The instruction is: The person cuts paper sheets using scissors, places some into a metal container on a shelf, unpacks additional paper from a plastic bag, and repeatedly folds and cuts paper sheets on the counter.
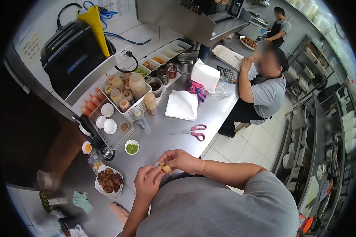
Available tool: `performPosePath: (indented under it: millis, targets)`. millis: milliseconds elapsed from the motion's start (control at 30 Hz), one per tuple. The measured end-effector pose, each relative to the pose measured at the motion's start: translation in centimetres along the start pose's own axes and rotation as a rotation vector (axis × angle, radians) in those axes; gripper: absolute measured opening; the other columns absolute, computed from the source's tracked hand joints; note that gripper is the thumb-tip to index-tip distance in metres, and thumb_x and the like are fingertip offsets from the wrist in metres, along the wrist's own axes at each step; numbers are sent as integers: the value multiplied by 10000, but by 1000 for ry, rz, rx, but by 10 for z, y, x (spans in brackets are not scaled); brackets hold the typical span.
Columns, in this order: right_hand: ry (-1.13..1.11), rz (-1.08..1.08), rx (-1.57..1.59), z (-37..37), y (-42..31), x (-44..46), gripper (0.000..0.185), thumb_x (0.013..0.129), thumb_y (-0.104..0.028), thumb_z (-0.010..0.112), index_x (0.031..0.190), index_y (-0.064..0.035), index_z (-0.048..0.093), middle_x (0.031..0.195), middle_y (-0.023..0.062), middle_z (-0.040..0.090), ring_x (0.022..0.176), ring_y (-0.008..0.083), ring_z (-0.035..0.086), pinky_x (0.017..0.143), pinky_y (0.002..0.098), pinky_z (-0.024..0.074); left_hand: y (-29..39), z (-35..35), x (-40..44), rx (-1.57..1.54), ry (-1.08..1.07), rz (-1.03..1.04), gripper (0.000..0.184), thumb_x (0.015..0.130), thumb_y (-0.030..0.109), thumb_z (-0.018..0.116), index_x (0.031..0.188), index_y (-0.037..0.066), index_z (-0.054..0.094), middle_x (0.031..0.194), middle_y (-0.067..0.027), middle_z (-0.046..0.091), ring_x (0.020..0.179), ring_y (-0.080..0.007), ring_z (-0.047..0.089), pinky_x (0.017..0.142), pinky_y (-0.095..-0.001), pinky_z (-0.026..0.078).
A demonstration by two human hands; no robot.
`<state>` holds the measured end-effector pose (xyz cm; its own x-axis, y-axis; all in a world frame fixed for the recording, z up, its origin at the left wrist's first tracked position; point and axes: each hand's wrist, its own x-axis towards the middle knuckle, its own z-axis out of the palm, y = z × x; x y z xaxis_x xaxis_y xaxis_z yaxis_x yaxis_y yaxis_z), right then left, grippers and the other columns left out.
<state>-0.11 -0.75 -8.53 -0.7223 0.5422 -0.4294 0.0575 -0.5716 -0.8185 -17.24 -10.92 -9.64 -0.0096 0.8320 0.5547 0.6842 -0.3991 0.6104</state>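
Close to my body, both hands meet over several small pale-yellow chunks [165,168], with a whitish, see-through edge beside them that may be thin plastic. My right hand [182,161] pinches from the upper side, and a thin band circles its wrist. From the left, the bent fingers of my left hand [147,181] close on the same bundle. Just beyond my hands stands a white bowl of chopped green onion [132,148]. A white dish of browned meat pieces [109,181] sits left of my left hand. Red-handled scissors [197,132] lie past my right hand.
Sauce bottles [137,85] crowd a white basket beside a grey tray [114,138] with small white bowls. White napkins [181,105] lie on the steel counter. A person [268,94] sits at its right side by a calculator [226,74]; another stands farther back. Shelving lines the right.
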Motion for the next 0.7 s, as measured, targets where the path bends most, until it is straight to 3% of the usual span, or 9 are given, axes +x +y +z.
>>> performPosePath:
  millis: [133,367,633,700]
  targets:
    - [-29,35,90,0,4,-10,195,880,-48,599,1065,12,597,940,79,647,777,127,632,646,245,518,12,-5,6,113,-77,82,291,696,51,764,970,65,667,946,-86,619,788,-227,602,643,-326,487]
    - [-156,-80,-27,-1,2,-26,284,884,-21,596,1168,-19,596,987,68,656,801,122,629,663,240,511,12,8,-12,-126,-61,-193,239,771,5,690,1003,12,638,929,-122,630,784,-217,609,710,-307,494]
    - [-13,-84,-120,-8,17,-30,271,850,-34,653,1111,16,599,962,61,655,792,102,608,661,226,504,25,9,-17,-402,-130,-251,298,803,11,681,1082,-10,579,987,-94,629,823,-155,608,751,-289,502]
    - [1,-95,-170,-7,17,-31,265,846,-31,659,1098,23,598,950,58,654,781,102,605,657,226,502,27,24,-27,-512,-70,-387,311,818,20,677,1099,-12,547,999,-99,631,837,-155,612,762,-294,509]
